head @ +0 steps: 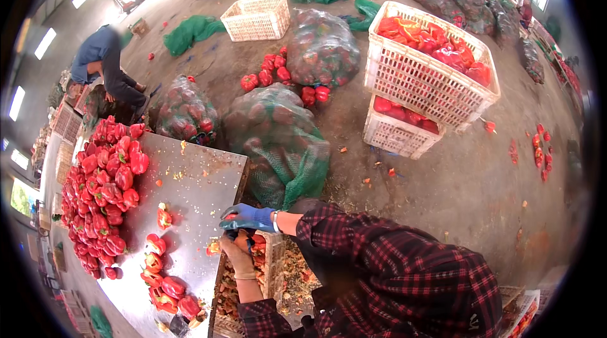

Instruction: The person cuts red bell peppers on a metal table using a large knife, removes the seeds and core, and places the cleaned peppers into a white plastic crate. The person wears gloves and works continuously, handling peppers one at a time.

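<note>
My right hand (246, 218), in a blue work glove, is closed around what looks like a red bell pepper, of which little shows. Just below, my left hand (237, 250) in a tan glove meets it; its fingertips and whatever it holds are hidden. Both hands are at the edge of a metal table (189, 186), over a crate (274, 262) of pepper scraps. Cut red peppers (152, 262) lie on the tabletop beside whole ones, with a large heap of whole red bell peppers (106, 186) at its far side. A small dark block (179, 326) rests near the lower corner.
Green mesh sacks of peppers (280, 139) (187, 110) stand against the table's side. Stacked plastic crates (427, 72) hold red peppers. Loose peppers (265, 75), green netting (192, 34) and an unfilled-looking crate (256, 18) are on the floor. Another person (109, 63) bends over at the upper left.
</note>
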`<state>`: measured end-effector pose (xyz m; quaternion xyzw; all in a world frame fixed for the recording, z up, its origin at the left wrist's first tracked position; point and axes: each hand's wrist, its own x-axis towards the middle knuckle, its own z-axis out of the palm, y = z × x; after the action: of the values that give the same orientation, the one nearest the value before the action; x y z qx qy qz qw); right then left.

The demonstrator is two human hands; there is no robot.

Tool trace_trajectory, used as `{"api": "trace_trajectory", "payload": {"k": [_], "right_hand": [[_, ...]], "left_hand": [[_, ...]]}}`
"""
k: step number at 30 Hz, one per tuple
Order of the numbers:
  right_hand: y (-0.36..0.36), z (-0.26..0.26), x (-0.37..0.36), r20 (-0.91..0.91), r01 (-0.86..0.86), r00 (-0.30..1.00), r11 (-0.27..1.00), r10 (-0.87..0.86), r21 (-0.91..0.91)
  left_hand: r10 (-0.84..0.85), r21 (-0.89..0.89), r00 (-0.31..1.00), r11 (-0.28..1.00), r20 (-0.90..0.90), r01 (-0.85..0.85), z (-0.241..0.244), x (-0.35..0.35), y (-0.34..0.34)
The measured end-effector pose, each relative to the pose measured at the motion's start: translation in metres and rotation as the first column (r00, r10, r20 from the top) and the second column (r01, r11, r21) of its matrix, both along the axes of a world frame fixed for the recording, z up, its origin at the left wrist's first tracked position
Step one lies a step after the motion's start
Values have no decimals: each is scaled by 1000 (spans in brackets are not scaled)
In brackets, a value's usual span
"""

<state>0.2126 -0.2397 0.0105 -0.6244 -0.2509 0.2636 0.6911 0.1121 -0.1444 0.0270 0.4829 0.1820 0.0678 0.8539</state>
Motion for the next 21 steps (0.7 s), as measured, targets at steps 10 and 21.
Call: {"api": "trace_trajectory", "payload": {"k": [10, 21], "right_hand": [[-23, 11, -16, -489, 108, 844, 825, 219, 555], [-10, 20, -11, -654, 104, 684, 844, 323, 525]], "left_hand": [[-415, 75, 884, 909, 215, 409, 52, -18, -9], [-25, 801, 997, 597, 69, -41, 17, -31, 33]]}}
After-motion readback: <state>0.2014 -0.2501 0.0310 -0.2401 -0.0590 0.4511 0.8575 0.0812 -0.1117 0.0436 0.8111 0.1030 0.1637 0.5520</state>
